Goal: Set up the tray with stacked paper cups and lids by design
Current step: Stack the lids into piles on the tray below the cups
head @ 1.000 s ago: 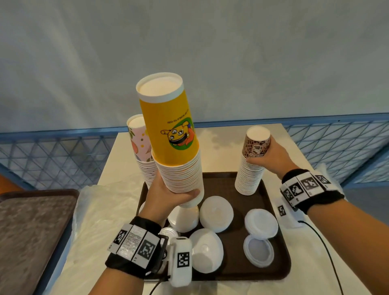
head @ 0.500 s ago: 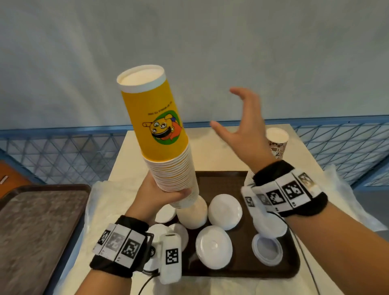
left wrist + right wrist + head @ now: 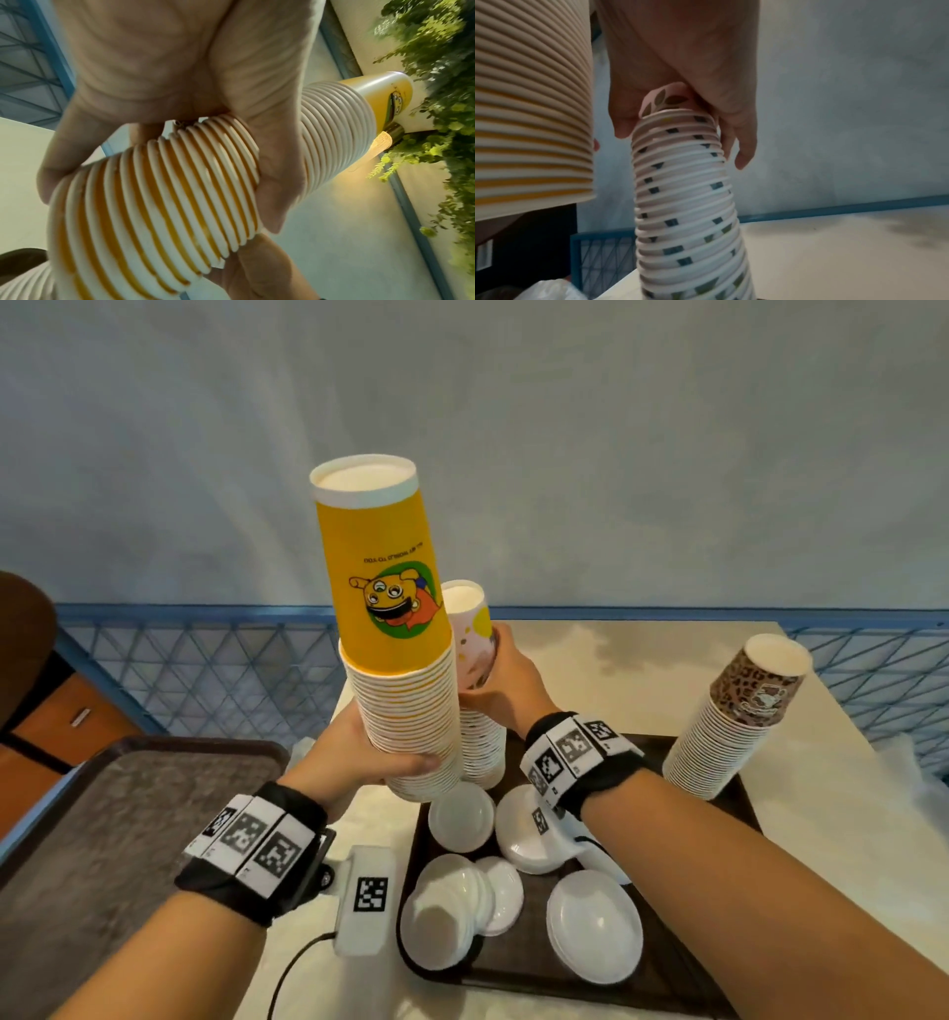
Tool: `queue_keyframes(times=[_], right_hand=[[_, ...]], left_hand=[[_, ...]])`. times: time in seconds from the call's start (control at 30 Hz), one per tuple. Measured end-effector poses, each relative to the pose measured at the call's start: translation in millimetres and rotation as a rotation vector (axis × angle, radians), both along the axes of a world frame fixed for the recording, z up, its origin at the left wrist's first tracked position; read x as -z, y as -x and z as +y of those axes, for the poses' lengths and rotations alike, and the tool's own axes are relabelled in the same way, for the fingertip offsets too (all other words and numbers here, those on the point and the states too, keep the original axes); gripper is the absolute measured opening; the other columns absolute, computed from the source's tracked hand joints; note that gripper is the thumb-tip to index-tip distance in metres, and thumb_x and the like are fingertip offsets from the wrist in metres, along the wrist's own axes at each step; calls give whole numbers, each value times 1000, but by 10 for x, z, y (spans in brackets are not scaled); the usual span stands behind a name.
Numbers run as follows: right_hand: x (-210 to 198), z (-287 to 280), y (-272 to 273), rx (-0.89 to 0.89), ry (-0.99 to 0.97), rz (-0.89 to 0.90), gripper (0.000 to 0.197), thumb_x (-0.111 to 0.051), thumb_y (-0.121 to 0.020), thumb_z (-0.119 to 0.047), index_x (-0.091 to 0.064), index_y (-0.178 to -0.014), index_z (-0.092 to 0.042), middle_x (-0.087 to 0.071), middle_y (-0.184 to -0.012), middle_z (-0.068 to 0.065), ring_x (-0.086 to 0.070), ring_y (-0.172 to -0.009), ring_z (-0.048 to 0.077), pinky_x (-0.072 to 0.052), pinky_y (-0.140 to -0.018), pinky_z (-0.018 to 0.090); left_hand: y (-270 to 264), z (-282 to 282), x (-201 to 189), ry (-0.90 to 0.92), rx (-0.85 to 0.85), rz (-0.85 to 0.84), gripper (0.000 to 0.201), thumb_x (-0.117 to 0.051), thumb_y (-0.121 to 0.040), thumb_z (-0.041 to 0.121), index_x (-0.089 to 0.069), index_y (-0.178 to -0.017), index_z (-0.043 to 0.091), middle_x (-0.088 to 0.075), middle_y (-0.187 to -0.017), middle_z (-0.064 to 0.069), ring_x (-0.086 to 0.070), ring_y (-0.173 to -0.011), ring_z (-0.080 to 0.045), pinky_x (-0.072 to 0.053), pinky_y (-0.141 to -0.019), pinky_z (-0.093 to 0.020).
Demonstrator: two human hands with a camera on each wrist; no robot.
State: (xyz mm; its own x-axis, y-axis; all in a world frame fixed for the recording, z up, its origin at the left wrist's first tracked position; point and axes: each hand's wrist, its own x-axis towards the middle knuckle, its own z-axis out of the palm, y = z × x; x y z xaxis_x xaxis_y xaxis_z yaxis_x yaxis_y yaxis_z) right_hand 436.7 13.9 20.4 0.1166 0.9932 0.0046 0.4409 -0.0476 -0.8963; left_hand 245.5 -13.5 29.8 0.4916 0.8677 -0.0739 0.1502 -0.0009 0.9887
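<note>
While loose white lids (image 3: 594,924) lie nearest on the brown tray (image 3: 662,963), my left hand (image 3: 349,752) wraps the yellow cup stack (image 3: 405,690) held above its left edge; my right hand (image 3: 500,680) clasps the pink floral stack (image 3: 475,660) behind, the leopard-print stack (image 3: 729,726) far right.

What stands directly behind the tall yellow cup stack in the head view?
Behind the yellow cup stack stands the pink floral cup stack, held near its top by the right hand. Its left side and base are covered.
</note>
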Motion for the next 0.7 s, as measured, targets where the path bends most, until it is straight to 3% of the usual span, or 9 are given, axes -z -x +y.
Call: queue_keyframes(times=[0.1,0.23,0.43,0.7], right_hand=[[-4,42,-84,74,-1,-58,83,-82,-66,-27,-34,-132,-15,-56,-130,6,-55,-118,25,-41,-87,27],[-12,-54,-358,161,-38,-105,78,-81,-68,-27,-35,-130,-14,-57,-126,5,-55,-116,24,-42,-83,26],[-39,-339,-860,231,-45,-155,82,-83,-66,-21,-35,-132,-14,-55,-127,4,-52,-110,16,-42,-81,25],[-29,-497,-1245,263,-10,-161,82,-82,-67,-19,-34,-133,-17,-55,-128,4,-50,-106,12,-42,-84,26]], left_hand=[[-22,170,44,25,7,30,81,-83,-45,25,-56,-121,21,-71,-111,5,-67,-102,-7,-57,-71,-22],[-130,437,160,79,-3,85,86,-84,-40,29,-54,-120,24,-69,-111,4,-63,-107,-12,-54,-86,-40],[-370,741,435,81,38,180,94,-85,-39,34,-49,-125,21,-64,-118,-2,-58,-115,-23,-49,-93,-54],[-596,854,787,88,41,250,98,-85,-32,37,-51,-123,21,-64,-118,-1,-57,-114,-22,-47,-92,-40]])
